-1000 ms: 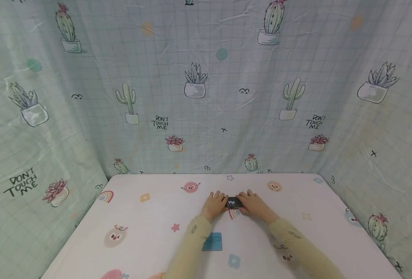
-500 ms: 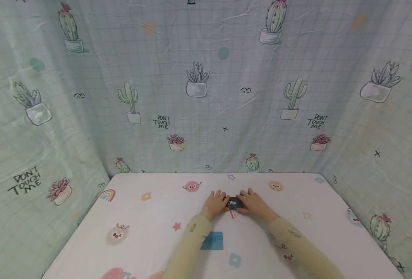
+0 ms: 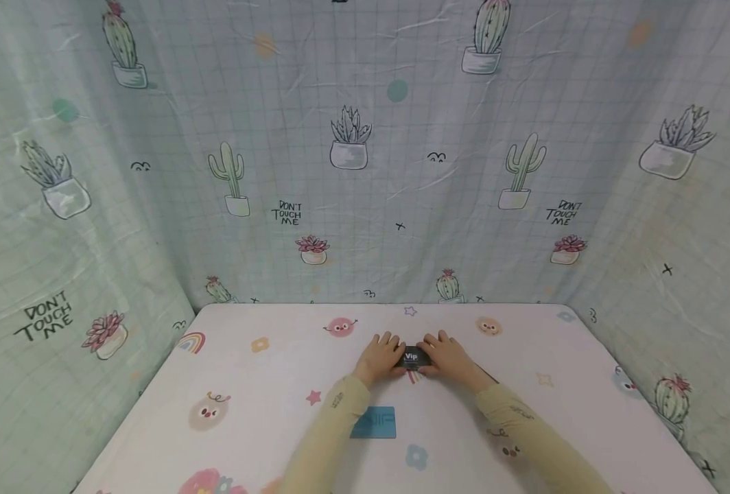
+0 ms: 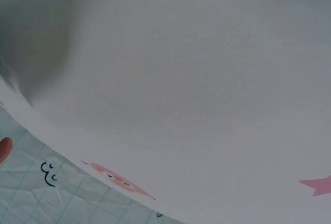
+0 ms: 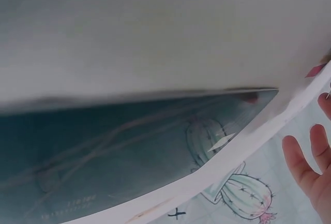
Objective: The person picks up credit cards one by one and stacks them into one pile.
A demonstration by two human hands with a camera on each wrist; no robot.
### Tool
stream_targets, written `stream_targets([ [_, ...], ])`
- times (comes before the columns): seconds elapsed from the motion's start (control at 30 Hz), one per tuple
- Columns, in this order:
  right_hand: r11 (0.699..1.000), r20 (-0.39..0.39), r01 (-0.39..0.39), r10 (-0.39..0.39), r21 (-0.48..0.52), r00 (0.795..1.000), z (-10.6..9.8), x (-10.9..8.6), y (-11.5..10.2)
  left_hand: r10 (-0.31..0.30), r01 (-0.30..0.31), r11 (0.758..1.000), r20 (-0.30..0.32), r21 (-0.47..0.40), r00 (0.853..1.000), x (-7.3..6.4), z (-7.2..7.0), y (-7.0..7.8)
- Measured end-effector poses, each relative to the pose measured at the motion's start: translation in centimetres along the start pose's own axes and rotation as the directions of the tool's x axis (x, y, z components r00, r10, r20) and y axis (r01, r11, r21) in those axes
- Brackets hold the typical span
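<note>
A small black card [image 3: 411, 357] with white "Vip" lettering is held between both hands in the head view, low over the table's far middle. My left hand [image 3: 379, 358] grips its left end, with the thumb along the near edge. At its right end my right hand [image 3: 449, 358] grips in the same way. The hands hide both ends of the card. A blue card [image 3: 377, 423] lies flat nearer to me, partly covered by the left sleeve. The right wrist view shows some fingertips [image 5: 305, 167] and a glossy dark teal surface [image 5: 129, 146], whose identity I cannot tell.
The white table [image 3: 266, 391] carries printed faces, flowers and stars. Cloth [image 3: 365, 192] with cactus prints hangs behind it and along both sides. The left wrist view shows mostly pale tabletop [image 4: 181, 105] and a bit of cloth.
Both hands keep their grip on the black card and barely move. The left sleeve has shifted slightly left, so more of the blue card shows. The head view has shifted a little.
</note>
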State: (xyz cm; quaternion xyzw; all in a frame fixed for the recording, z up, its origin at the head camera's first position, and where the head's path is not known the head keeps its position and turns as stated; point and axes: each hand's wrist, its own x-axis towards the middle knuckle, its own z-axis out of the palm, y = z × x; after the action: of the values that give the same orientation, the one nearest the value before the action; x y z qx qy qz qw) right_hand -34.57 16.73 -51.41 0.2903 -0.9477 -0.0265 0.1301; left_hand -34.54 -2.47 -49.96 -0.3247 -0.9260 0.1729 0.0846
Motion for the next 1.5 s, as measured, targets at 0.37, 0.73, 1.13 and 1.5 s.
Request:
stream_targets([
  [0.37, 1.000, -0.039, 0.005, -0.006, -0.026, 0.999, -0.3, -0.2, -0.5, 0.037, -0.027, 0.996, -0.118, 0.085, 0.992, -0.3, -0.3, 0.0],
  [0.73, 0.998, -0.107, -0.005, -0.002, -0.061, 0.994, -1.9, -1.0, -1.4, 0.045, -0.029, 0.997, -0.225, 0.075, 0.973, -1.2, -0.6, 0.0],
  [1.13, 0.998, -0.183, 0.020, -0.030, -0.055, 0.983, -3.1, -2.3, -2.2, 0.059, -0.024, 0.993, -0.315, 0.114, 0.947, -3.0, -1.8, 0.5],
  [1.5, 0.999, -0.208, 0.029, -0.038, -0.045, 0.977, -4.2, -3.2, -3.4, 0.070, -0.019, 0.992, -0.423, 0.123, 0.903, -4.5, -2.2, 0.8],
])
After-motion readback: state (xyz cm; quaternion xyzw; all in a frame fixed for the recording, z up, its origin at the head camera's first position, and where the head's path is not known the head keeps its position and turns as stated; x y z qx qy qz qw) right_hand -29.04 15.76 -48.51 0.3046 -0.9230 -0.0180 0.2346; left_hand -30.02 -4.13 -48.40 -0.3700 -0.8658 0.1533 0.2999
